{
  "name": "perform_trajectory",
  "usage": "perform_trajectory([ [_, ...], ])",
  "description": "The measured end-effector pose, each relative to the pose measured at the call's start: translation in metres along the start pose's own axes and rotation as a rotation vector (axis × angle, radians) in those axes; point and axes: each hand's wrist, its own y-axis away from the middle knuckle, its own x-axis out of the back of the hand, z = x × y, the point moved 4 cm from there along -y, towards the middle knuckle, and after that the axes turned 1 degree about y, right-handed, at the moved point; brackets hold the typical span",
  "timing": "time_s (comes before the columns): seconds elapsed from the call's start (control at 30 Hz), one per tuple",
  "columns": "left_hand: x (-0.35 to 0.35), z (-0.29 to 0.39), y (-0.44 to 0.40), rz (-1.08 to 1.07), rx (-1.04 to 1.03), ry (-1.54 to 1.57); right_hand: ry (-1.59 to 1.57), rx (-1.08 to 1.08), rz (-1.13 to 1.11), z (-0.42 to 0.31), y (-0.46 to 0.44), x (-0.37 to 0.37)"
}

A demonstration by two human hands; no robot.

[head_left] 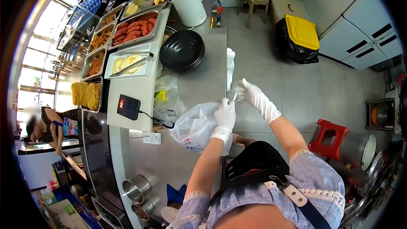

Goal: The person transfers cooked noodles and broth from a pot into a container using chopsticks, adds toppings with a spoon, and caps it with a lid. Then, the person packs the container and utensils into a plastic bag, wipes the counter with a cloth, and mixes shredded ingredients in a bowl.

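Both my hands wear white gloves and meet near the counter's edge. My left hand (224, 121) is closed at the top of a white plastic bag (193, 124) with printing on it, which rests on the counter. My right hand (253, 94) is just beside it, fingers curled, with thin see-through plastic (234, 95) between the two hands. Whether that plastic belongs to the bag I cannot tell. A strip of white material (230, 68) hangs along the counter edge beyond my hands.
Black bowls (181, 50) are stacked near a white kettle (186, 4). Trays of sausages (135, 29), fried eggs with tongs (127, 64) and fried cutlets (86, 94) line the far side, near a digital display (128, 107). A red stool (328, 138) and yellow-lidded bin (302, 32) stand rightward. A person (51, 123) is across the counter.
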Motion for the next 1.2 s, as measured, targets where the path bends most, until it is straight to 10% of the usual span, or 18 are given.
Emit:
perform_trajectory([
  [0.13, 0.002, 0.001, 0.014, 0.037, -0.016, 0.164, 0.477, -0.079, 0.236, 0.03, 0.046, 0.024],
  [0.2, -0.017, 0.011, 0.03, -0.032, -0.096, 0.197, 0.043, -0.103, 0.036, 0.066, 0.051, 0.038],
  [0.43, -0.002, 0.07, 0.08, -0.061, -0.201, 0.439, 0.062, -0.05, 0.285, 0.07, 0.12, 0.093],
  [0.5, 0.031, 0.071, 0.086, -0.015, -0.161, 0.522, 0.627, 0.083, 0.361, 0.035, 0.138, 0.083],
  [0.67, 0.11, -0.016, 0.123, 0.121, 0.357, 0.666, 0.815, 0.154, -0.084, -0.034, 0.14, -0.113],
  [0.93, 0.194, -0.072, 0.229, 0.301, 0.861, 0.768, 1.168, 0.206, -1.182, 0.089, 0.114, -0.468],
  [1.2, 0.193, -0.08, 0.312, 0.307, 0.884, 0.521, 0.799, 0.272, -1.039, 0.26, 0.049, -0.647],
])
